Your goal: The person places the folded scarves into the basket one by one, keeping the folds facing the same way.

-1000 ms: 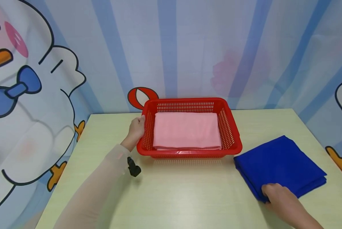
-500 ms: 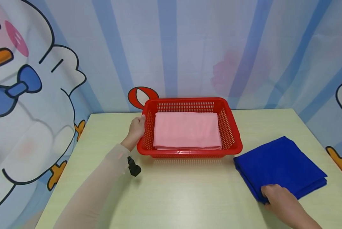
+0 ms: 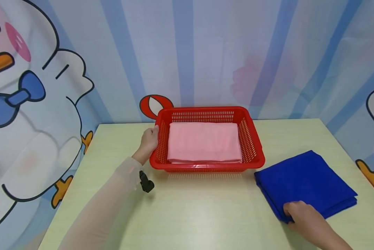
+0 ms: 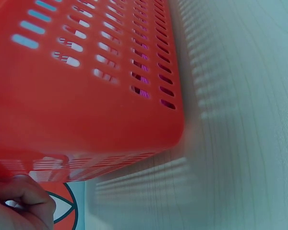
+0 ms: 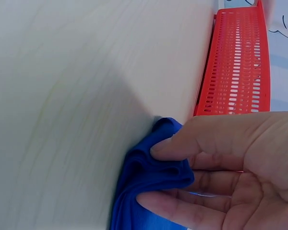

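Observation:
My left hand grips the left rim of a red plastic basket with slotted walls; the left wrist view shows its curled fingers at the rim. Inside the basket lies a folded pink cloth, flat on the bottom. At the right, a folded blue cloth rests on the table, turned at an angle to the basket. My right hand pinches its near left corner, and in the right wrist view the thumb and fingers hold the folded layers of the blue cloth.
The pale wood-grain table carries the basket near its back edge. Behind it hangs a striped blue curtain with cartoon birds. A small black device sits at my left wrist.
The blue cloth and my right hand have shifted very slightly toward the left and nearer to me. The left hand and the basket stay where they were.

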`<control>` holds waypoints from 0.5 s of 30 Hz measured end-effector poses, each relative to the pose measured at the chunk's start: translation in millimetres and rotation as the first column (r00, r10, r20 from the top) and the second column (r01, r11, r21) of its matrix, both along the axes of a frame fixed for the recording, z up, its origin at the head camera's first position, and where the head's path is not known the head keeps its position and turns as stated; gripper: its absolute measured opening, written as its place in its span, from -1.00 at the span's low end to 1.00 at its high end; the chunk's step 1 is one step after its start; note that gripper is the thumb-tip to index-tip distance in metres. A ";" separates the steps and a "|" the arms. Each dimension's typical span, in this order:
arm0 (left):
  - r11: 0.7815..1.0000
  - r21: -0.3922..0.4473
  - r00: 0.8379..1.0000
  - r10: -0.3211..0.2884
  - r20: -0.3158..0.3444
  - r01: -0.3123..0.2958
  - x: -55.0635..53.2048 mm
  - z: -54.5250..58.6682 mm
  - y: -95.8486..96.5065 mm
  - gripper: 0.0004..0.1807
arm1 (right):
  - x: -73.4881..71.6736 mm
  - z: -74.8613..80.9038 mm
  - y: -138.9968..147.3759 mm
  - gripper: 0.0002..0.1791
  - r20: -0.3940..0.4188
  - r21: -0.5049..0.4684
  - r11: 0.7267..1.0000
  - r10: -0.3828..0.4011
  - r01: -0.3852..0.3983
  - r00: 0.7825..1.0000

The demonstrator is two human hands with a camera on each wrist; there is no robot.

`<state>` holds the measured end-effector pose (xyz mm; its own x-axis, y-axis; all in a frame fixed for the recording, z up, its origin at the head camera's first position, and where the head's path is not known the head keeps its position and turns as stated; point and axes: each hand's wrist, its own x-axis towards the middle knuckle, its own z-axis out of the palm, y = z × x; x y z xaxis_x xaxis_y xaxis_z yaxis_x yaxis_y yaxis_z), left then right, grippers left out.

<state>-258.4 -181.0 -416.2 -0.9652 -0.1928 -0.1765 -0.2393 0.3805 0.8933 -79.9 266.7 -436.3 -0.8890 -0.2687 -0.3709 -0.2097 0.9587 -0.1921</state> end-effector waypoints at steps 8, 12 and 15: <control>1.000 0.004 1.000 -0.003 -0.008 0.004 -0.9 -1.4 0.4 -0.47 | -0.1 -0.3 -3.3 -0.71 0.043 -0.024 1.000 -0.010 0.011 0.999; 1.000 0.007 1.000 -0.002 -0.017 0.002 -0.4 -1.8 -0.1 -0.48 | -0.4 -2.1 -4.9 -0.72 0.053 -0.032 0.999 -0.014 0.015 0.998; 1.000 0.006 1.000 -0.001 -0.020 0.001 0.3 -1.4 -0.8 -0.49 | -0.3 -3.5 -6.7 -0.73 0.067 -0.035 0.999 -0.017 0.020 0.998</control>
